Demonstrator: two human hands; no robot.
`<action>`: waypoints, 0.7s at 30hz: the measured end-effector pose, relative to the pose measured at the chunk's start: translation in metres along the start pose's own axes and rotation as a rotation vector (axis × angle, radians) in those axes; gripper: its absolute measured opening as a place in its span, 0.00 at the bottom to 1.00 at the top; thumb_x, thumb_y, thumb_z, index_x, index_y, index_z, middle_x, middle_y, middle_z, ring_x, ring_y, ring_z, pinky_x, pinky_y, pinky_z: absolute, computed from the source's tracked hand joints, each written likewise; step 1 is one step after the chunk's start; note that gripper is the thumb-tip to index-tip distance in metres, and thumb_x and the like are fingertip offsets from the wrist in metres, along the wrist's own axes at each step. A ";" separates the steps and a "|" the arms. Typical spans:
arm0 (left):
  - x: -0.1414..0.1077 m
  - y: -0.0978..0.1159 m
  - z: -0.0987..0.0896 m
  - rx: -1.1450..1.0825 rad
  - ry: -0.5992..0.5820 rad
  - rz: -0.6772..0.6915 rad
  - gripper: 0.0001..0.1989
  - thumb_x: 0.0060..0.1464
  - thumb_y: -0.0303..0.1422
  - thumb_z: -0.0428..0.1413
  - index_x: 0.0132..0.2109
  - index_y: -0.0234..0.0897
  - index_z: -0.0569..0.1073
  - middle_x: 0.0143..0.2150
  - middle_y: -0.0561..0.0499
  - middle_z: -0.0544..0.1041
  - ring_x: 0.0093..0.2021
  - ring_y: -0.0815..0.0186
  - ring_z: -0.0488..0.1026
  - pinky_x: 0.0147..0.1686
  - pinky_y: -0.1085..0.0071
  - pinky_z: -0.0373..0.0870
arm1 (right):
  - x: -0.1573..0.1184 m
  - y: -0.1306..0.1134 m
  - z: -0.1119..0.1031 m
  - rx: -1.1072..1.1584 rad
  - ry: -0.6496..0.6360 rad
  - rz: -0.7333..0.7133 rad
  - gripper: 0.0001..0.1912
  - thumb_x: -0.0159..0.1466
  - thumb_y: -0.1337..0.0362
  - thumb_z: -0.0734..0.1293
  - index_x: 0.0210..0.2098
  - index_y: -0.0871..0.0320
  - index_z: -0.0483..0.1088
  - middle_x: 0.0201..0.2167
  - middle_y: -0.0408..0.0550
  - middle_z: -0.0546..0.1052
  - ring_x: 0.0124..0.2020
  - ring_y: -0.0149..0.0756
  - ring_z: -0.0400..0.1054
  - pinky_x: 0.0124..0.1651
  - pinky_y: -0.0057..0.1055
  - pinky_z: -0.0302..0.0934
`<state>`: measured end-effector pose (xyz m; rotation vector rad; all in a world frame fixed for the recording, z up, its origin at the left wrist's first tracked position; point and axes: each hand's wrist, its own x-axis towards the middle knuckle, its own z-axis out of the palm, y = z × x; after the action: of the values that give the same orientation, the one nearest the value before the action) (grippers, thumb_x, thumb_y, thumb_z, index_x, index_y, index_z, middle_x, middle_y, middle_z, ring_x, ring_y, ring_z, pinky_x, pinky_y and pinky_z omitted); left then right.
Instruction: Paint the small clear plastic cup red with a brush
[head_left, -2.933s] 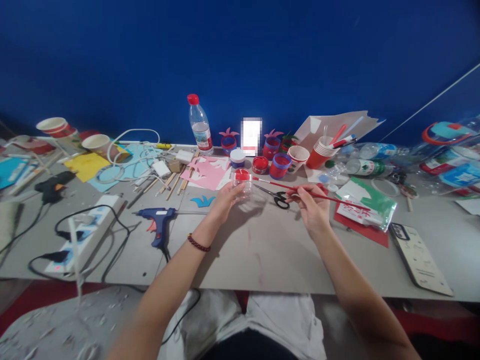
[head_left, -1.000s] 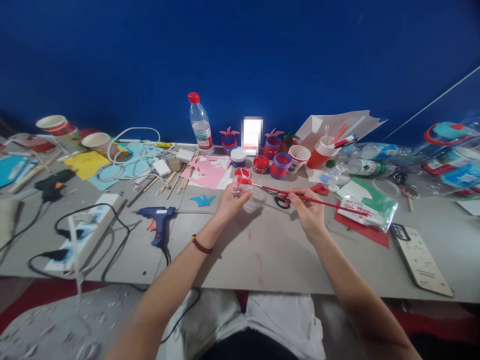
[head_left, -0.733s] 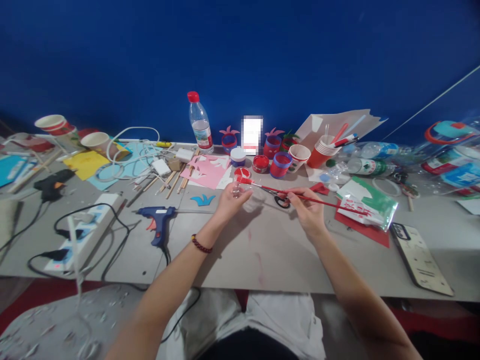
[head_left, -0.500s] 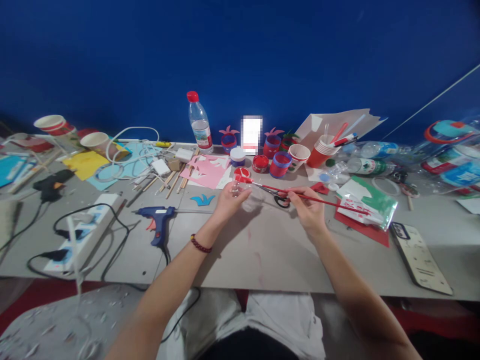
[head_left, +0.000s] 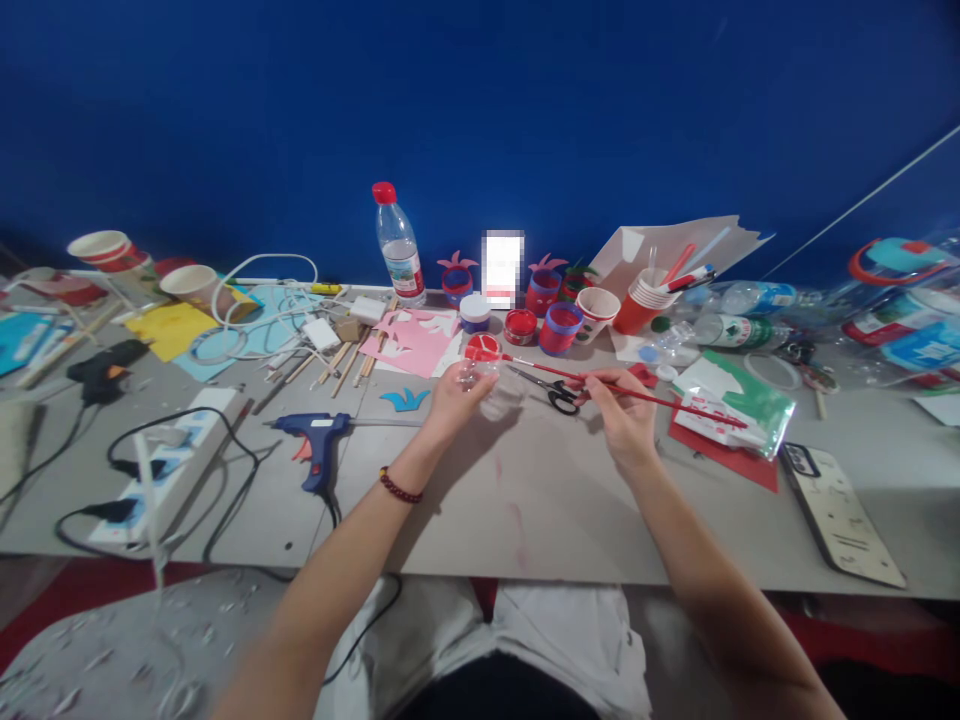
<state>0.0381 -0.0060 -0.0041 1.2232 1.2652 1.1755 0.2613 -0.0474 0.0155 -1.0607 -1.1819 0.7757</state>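
Note:
My left hand (head_left: 450,405) is closed around a clear plastic piece (head_left: 501,392), which looks like a cut bottle part. Red paint (head_left: 484,347) shows at its far end, though I cannot tell whether it lies on the plastic or on a lid behind. In my right hand (head_left: 628,418) is a thin red paintbrush (head_left: 675,404), its bristles pointing left at the red paint. Black-handled scissors (head_left: 562,397) lie between my hands. Beyond stand an open jar of red paint (head_left: 520,326) and a white-lidded jar (head_left: 475,312).
A blue glue gun (head_left: 316,440) and a power strip (head_left: 176,465) lie left, with trailing cords. At the back stand a water bottle (head_left: 400,250), painted cups (head_left: 560,330) and paper cups (head_left: 641,305). A phone (head_left: 844,515) rests at right, near plastic bottles (head_left: 739,332).
The brush has drawn back slightly to the right with my right hand, uncovering more of the scissors. My left hand and the clear plastic piece have shifted only a little.

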 end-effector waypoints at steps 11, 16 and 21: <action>-0.006 0.001 0.004 0.069 0.034 0.002 0.19 0.43 0.43 0.68 0.33 0.38 0.69 0.31 0.52 0.73 0.30 0.67 0.71 0.30 0.70 0.68 | -0.006 -0.001 0.006 0.005 -0.085 0.059 0.17 0.59 0.47 0.74 0.33 0.54 0.74 0.30 0.47 0.84 0.30 0.38 0.79 0.30 0.33 0.75; -0.007 0.001 0.003 0.061 0.024 0.003 0.18 0.44 0.43 0.67 0.33 0.38 0.69 0.30 0.52 0.72 0.30 0.67 0.69 0.31 0.70 0.67 | -0.004 -0.003 0.007 -0.029 -0.087 0.041 0.18 0.59 0.46 0.73 0.34 0.54 0.75 0.31 0.49 0.84 0.32 0.39 0.80 0.31 0.34 0.76; -0.006 0.002 0.002 0.042 0.021 0.017 0.18 0.46 0.45 0.66 0.31 0.38 0.69 0.30 0.52 0.73 0.31 0.66 0.70 0.33 0.68 0.67 | -0.003 -0.004 0.005 -0.052 -0.045 0.022 0.18 0.59 0.46 0.74 0.33 0.54 0.75 0.30 0.48 0.84 0.30 0.39 0.79 0.29 0.33 0.76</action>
<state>0.0401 -0.0117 -0.0022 1.2575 1.3029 1.1822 0.2555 -0.0504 0.0180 -1.1059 -1.2363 0.7933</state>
